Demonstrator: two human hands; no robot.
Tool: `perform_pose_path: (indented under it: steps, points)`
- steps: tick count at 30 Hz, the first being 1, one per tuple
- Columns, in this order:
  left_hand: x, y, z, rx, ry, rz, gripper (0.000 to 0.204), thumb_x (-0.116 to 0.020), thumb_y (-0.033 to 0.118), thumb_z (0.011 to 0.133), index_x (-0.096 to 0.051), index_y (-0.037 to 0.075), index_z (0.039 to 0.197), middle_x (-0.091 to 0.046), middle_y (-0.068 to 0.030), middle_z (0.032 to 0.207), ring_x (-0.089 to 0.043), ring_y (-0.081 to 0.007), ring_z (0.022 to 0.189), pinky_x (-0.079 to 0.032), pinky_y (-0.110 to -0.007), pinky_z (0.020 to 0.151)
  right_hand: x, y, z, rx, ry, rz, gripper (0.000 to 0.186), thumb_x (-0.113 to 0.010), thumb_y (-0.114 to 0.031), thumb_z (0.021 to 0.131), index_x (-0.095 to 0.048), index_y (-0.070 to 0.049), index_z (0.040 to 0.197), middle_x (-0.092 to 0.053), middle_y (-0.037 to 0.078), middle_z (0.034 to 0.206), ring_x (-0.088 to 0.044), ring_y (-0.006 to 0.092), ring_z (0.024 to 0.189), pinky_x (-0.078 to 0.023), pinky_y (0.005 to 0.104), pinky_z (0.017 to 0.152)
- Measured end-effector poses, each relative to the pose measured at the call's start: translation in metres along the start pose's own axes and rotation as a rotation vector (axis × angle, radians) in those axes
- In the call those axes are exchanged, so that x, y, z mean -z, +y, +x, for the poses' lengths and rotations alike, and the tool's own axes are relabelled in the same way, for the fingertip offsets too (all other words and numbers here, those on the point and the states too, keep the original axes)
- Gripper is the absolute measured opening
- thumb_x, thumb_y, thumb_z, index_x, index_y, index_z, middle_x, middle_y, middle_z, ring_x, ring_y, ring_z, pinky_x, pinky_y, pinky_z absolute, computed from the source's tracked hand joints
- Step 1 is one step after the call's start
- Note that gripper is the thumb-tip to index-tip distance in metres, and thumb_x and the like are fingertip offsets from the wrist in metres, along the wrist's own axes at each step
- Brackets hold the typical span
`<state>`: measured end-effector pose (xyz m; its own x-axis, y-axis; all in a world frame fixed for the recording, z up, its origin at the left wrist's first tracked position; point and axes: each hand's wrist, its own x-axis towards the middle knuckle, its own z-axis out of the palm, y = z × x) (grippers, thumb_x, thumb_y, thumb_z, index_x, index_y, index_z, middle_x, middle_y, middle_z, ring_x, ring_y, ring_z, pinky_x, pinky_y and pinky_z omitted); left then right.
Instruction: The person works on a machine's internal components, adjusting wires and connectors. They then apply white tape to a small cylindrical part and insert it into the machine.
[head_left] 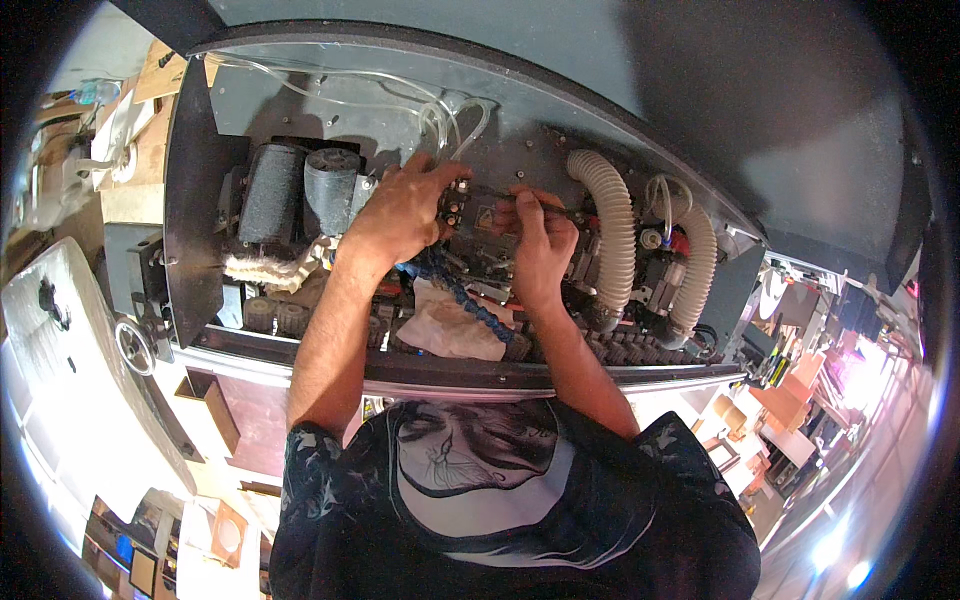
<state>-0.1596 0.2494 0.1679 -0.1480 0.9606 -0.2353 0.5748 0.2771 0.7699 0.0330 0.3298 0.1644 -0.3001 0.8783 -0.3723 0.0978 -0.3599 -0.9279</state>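
Observation:
My left hand (pixel 395 213) is curled round a small dark block with brass-coloured fittings (pixel 454 208), in the middle of an opened machine. Clear thin tubes (pixel 440 118) loop down behind its fingers. Just to the right, my right hand (pixel 543 245) pinches a thin dark rod-shaped tool (pixel 556 209) that lies roughly level and points toward the block. The tool's exact kind is too small to tell. Below the hands, a dark blue wrapped cable bundle (pixel 460 290) slants across a crumpled whitish cloth (pixel 452 325).
Two ribbed pale hoses (pixel 607 225) arch at the right inside the machine. Dark cylinders (pixel 272 192) stand at the left. A raised dark cover (pixel 560 50) spans the back, and a metal rail (pixel 450 385) runs along the front. A handwheel (pixel 135 346) sits at the far left.

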Motion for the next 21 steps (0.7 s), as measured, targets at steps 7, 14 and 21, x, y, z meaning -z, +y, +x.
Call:
perform_pose_path:
  steps: [7, 14, 21]
  points:
    - [-0.004, 0.000, -0.002, -0.003, 0.022, 0.026, 0.077, -0.090, 0.011, 0.070, -0.058, 0.014, 0.141, -0.064, -0.0196, 0.128, -0.061, -0.0429, 0.120, -0.049, -0.051, 0.104, 0.009, 0.035, 0.019, -0.390, 0.007, 0.451, 0.027, -0.061, -0.023, 0.104, -0.070, 0.001, 0.114, -0.074, 0.013, 0.099, -0.070, 0.0225, 0.082, -0.058, 0.0390, 0.071]
    - [-0.008, -0.004, -0.001, -0.047, 0.047, 0.043, 0.073, -0.087, 0.009, 0.072, -0.058, 0.012, 0.139, -0.065, -0.0197, 0.126, -0.061, -0.0434, 0.119, -0.049, -0.051, 0.104, -0.011, 0.019, 0.004, -0.067, 0.017, 0.004, 0.024, -0.066, -0.019, 0.103, -0.073, 0.005, 0.106, -0.076, 0.014, 0.094, -0.071, 0.0233, 0.076, -0.058, 0.0371, 0.070]
    - [-0.005, -0.003, 0.000, -0.031, 0.041, 0.016, 0.069, -0.082, 0.006, 0.075, -0.059, 0.012, 0.140, -0.063, -0.0196, 0.127, -0.059, -0.0435, 0.121, -0.048, -0.051, 0.105, -0.021, -0.014, 0.003, 0.563, -0.068, -0.746, 0.029, -0.073, -0.020, 0.098, -0.075, 0.005, 0.086, -0.077, 0.020, 0.092, -0.074, 0.0325, 0.074, -0.057, 0.0398, 0.068]
